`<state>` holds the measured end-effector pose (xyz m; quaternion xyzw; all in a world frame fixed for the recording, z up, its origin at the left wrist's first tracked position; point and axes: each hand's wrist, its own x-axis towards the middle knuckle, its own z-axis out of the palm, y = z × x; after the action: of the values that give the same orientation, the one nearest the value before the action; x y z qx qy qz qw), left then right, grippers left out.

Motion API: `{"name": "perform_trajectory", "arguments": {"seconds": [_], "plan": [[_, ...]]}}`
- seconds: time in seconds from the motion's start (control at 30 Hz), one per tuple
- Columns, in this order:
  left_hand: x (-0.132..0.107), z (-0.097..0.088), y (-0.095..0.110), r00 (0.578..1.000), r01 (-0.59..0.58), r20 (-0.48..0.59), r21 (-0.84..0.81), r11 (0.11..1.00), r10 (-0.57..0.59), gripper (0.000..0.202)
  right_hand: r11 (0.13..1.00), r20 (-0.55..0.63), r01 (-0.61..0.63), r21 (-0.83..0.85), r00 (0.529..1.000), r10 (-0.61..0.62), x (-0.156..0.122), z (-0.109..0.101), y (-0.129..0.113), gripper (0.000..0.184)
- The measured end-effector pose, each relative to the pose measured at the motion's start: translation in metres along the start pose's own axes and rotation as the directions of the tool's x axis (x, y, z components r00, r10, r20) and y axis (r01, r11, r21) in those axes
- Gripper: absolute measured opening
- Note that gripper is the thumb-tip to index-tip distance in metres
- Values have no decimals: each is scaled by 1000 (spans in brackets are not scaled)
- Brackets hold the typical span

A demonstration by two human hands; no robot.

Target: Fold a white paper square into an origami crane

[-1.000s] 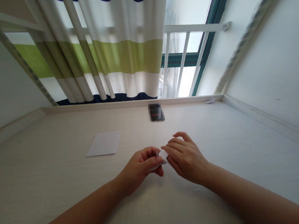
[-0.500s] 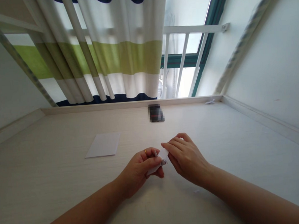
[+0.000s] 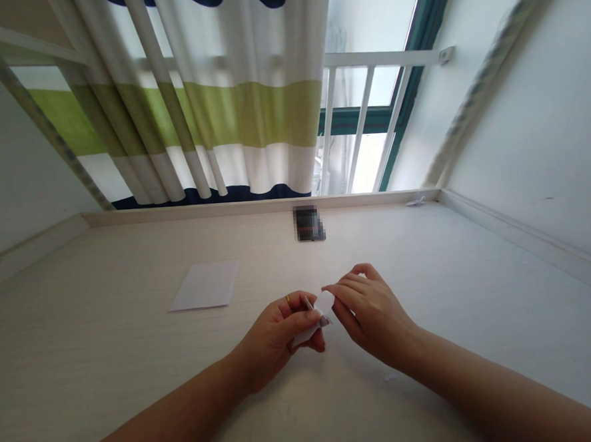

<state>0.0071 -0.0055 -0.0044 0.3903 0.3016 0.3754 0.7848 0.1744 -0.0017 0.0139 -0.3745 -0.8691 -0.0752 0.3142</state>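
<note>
A small piece of folded white paper (image 3: pixel 323 303) is in front of me above the pale tabletop. My left hand (image 3: pixel 292 323) is closed round its lower part, with the thumb pressed on top and a ring on one finger. Several flaps stick up and out from the fold. My right hand (image 3: pixel 365 303) is at the paper's right side, fingers bent together and the fingertips at the edge of a rounded flap. The right thumb is mostly hidden below the fingers.
A flat white sheet of paper (image 3: pixel 204 286) lies to the left. A blurred dark object (image 3: pixel 308 223) stands near the back ledge. Scraps of paper (image 3: pixel 415 201) lie in the far right corner, and a tiny scrap (image 3: pixel 390 378) is below my right wrist. Behind are a striped curtain (image 3: pixel 253 113) and white railing (image 3: pixel 380 58).
My right fingertips have shifted very slightly down and right along the rounded flap, which shows a little more. My left hand keeps its hold, nearly still.
</note>
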Motion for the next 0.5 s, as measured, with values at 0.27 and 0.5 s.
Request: {"name": "perform_trajectory", "arguments": {"seconds": [0.27, 0.5], "plan": [[0, 0, -1, 1000, -10, -12, -11, 1000, 10, 17, 999, -8, -20, 43, 1000, 21, -1, 1, 1, 21], [0, 0, -1, 1000, -2, 13, -19, 1000, 2, 15, 985, 30, -147, 89, 989, 145, 1, -4, -7, 28]]}}
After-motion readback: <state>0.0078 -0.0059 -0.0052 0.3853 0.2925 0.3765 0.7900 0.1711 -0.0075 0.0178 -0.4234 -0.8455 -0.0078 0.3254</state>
